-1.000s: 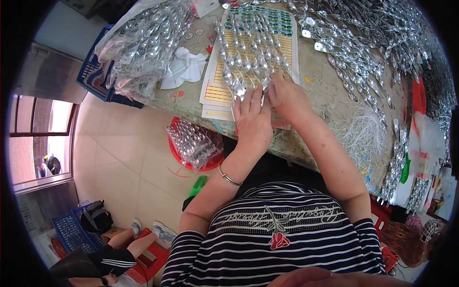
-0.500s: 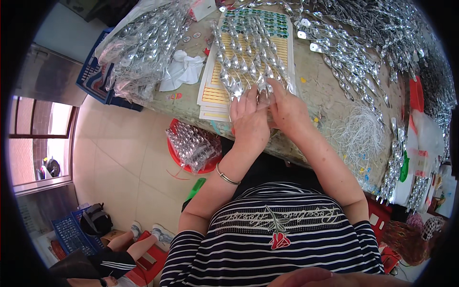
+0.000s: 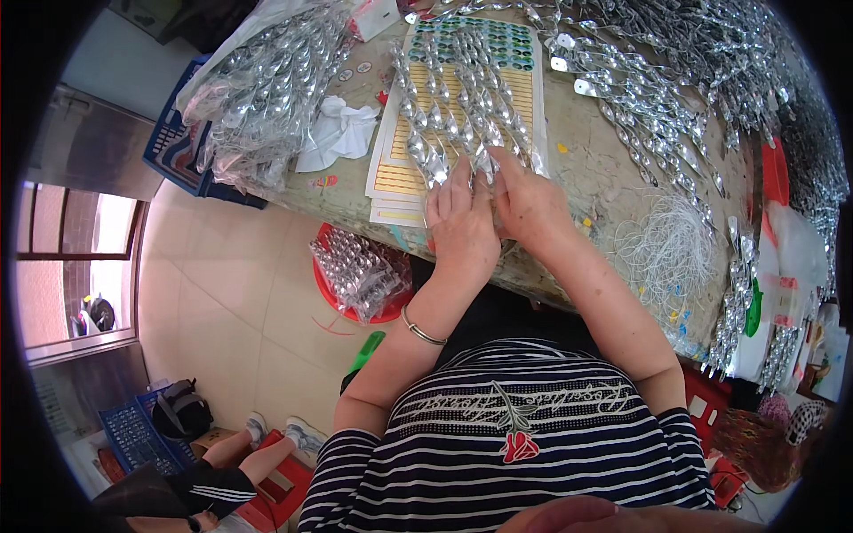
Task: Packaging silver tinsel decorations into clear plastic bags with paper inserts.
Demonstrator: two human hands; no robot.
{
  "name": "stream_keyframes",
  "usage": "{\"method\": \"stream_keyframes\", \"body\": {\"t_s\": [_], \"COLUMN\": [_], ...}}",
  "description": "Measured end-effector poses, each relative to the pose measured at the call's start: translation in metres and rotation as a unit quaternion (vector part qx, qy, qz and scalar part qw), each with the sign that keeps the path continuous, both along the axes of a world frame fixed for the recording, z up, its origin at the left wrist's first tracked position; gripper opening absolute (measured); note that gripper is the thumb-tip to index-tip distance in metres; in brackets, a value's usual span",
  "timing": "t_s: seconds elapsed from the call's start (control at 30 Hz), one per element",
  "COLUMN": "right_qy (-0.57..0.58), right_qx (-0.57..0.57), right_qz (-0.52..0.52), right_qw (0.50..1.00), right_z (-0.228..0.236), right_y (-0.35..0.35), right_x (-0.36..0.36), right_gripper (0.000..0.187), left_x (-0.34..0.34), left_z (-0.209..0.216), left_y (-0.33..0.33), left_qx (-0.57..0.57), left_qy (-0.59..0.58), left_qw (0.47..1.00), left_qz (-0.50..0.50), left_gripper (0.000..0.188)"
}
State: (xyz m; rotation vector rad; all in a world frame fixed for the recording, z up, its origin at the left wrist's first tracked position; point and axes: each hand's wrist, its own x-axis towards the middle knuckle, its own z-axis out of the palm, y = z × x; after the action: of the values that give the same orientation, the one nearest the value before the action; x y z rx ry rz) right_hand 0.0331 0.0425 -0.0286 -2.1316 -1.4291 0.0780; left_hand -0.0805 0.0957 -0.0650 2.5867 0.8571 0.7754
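Observation:
Several twisted silver foil strips (image 3: 475,89) lie side by side on printed paper sheets (image 3: 397,169) near the table's front edge, their near ends under my fingers. Clear film seems to show around those ends. My left hand (image 3: 464,222), with a bangle on its wrist, has its fingers close together and bent over the ends, the thumb hidden. Close beside it, my right hand (image 3: 533,204) is closed at the strip ends, its index finger reaching forward and the other fingers curled. Exactly what lies between the fingertips is partly hidden.
Bagged silver strips (image 3: 275,98) and crumpled white tissue (image 3: 342,131) lie at the left. More loose strips (image 3: 640,98) and a tangle of white string (image 3: 666,244) are at the right. A red basin (image 3: 391,311) stands on the floor. Another person's legs (image 3: 258,457) show lower left.
My right hand has shifted slightly left and its index finger has drawn down a little. The left hand stays nearly in place; the strips have shifted only slightly.

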Motion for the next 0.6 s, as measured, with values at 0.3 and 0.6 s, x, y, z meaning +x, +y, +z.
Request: {"method": "stream_keyframes", "body": {"t_s": [0.3,0.6], "right_qy": [0.025,0.049], "right_qx": [-0.002,-0.02], "right_qz": [0.01,-0.011], "right_qw": [1.0,0.999], "right_z": [0.012,0.01], "right_y": [-0.013,-0.041], "right_x": [-0.007,-0.008], "right_gripper": [0.039,0.037], "left_x": [0.0,0.001], "left_z": [0.006,0.01], "left_y": [0.002,-0.004], "left_qx": [-0.009,0.0], "left_qy": [0.007,-0.017], "left_qw": [1.0,1.0], "left_qz": [-0.02,-0.022], "left_gripper": [0.043,0.039]}}
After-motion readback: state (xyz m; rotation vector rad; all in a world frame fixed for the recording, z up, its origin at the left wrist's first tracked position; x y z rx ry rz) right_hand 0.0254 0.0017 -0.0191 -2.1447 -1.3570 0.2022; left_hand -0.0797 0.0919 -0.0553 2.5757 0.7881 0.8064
